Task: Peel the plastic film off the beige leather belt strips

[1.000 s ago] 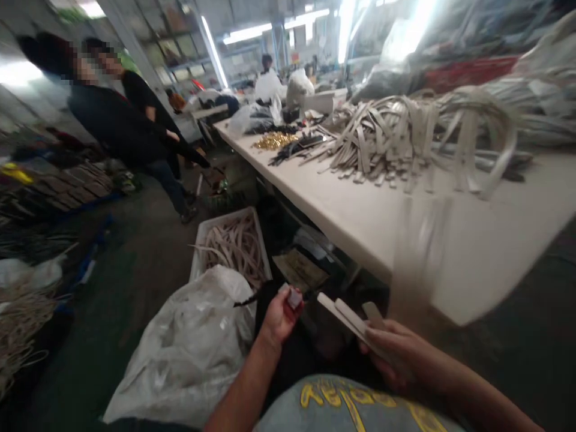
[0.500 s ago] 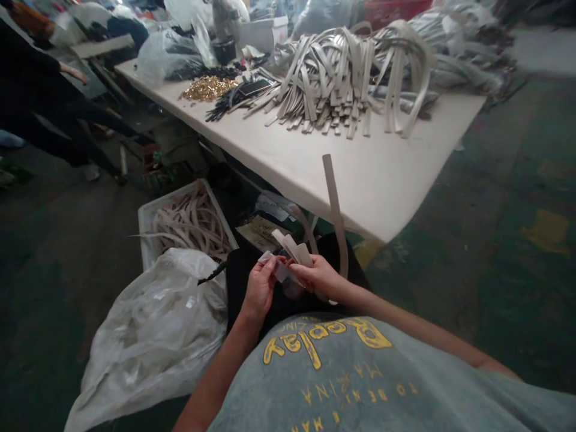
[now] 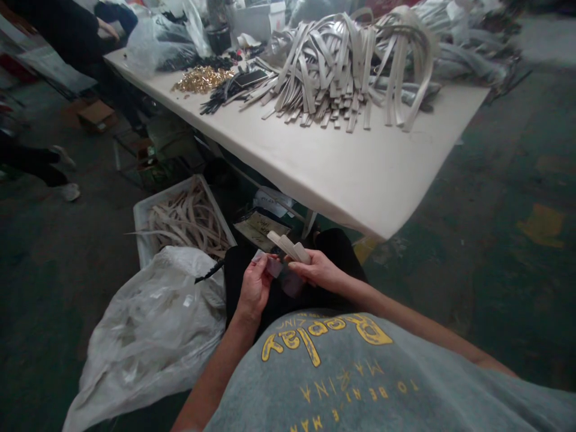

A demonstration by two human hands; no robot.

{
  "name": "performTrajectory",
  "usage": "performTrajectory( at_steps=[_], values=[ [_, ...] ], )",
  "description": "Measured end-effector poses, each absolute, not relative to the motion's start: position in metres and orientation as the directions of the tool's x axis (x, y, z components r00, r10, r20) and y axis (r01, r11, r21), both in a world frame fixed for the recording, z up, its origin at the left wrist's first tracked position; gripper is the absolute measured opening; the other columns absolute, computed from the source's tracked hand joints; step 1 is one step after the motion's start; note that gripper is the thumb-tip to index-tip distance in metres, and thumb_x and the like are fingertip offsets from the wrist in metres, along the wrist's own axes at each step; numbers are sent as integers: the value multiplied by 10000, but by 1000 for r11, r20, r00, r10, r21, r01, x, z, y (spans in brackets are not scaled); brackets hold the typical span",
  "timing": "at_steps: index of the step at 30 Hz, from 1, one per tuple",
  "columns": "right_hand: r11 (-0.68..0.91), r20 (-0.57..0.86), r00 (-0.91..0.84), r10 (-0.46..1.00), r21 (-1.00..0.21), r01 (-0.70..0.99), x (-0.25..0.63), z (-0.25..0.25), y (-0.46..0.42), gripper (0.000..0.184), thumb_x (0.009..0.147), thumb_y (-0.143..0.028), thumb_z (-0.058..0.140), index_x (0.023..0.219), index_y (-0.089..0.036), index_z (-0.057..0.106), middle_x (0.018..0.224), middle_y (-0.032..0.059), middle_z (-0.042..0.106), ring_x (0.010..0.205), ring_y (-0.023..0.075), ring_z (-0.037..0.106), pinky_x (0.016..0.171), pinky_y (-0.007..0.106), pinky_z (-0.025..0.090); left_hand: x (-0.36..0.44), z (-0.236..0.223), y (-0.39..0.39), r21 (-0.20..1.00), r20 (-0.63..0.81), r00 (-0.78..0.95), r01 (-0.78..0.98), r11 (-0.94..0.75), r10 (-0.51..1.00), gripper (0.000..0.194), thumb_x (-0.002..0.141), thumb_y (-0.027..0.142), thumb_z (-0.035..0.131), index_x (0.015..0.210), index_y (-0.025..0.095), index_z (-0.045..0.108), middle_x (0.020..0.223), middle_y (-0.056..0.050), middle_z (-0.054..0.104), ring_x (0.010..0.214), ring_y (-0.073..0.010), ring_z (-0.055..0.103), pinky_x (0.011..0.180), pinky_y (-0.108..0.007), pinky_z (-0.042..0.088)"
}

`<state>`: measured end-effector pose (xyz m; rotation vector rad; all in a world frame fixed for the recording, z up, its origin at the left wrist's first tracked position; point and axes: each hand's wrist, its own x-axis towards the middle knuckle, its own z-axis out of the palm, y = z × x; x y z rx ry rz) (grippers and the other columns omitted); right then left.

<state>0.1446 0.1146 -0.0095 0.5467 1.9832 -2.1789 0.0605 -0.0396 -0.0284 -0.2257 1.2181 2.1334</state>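
Above my lap, my left hand (image 3: 254,283) pinches a small thin whitish piece (image 3: 273,267), which looks like film or paper. My right hand (image 3: 321,270) is closed around several pale beige straps (image 3: 288,245), their rounded ends fanning up and left past the fingers. The two hands are close together, fingertips almost meeting. On the table (image 3: 351,174) in front lies a large heap of similar beige straps (image 3: 324,72), many of them looped.
Gold metal pieces (image 3: 202,79) and dark strips (image 3: 234,89) lie left of the heap. A white crate (image 3: 139,240) of beige strips stands on the floor at left, beside a crumpled plastic sack (image 3: 148,336). People in dark clothes (image 3: 63,36) are at the upper left.
The long strap that stood upright beside my right forearm no longer shows there. Both hands hold nearly the same position. At left, people have moved, and a walking leg has come into view.
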Motion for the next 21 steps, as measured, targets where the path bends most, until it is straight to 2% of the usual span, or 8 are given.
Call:
performTrajectory(
  at_steps=[2,5,8,12,16,21],
  values=[
    [-139,-362,-925,119,-928,345,141,-12,110,469,690,-518,735,967,-152,638,529,-76,503,408,72,385,400,205,289,64,-28,-36,709,-429,-759,-619,-338,489,272,691,337,837,825,134,717,814,-28,729,769,-127,663,735,-215,515],
    [-136,-319,-934,163,-944,299,136,-17,106,427,659,-541,744,797,-156,623,572,-54,509,464,74,402,440,212,322,68,-27,-34,724,-405,-759,-607,-328,510,273,679,355,846,813,149,727,796,-17,730,735,-123,657,705,-214,511],
    [-54,-258,-947,191,-966,252,136,-20,110,386,690,-529,720,735,-160,615,604,-40,509,518,80,404,475,212,329,70,-28,-35,756,-391,-771,-580,-303,502,278,692,377,835,825,152,738,824,-31,742,748,-135,663,698,-223,508],
    [22,-199,-961,194,-978,207,138,-19,118,357,751,-516,676,750,-164,616,633,-31,527,550,92,420,502,218,339,73,-30,-35,759,-442,-725,-616,-210,529,408,646,404,866,933,136,753,908,-70,758,813,-167,681,764,-266,516],
    [17,-199,-965,169,-979,205,139,-14,120,410,779,-581,644,741,-182,556,592,-36,519,508,95,419,482,225,341,74,-32,-33,772,-489,-700,-626,-116,521,414,584,381,901,859,106,757,808,-65,749,713,-149,661,717,-265,500],
    [117,-189,-959,211,-969,216,150,-8,128,406,872,-602,550,801,-206,498,592,-38,550,466,103,447,473,233,360,63,-34,-36,693,-542,-715,-678,-246,442,408,508,365,940,757,140,708,717,-14,715,678,-134,663,710,-263,519]
  ],
)
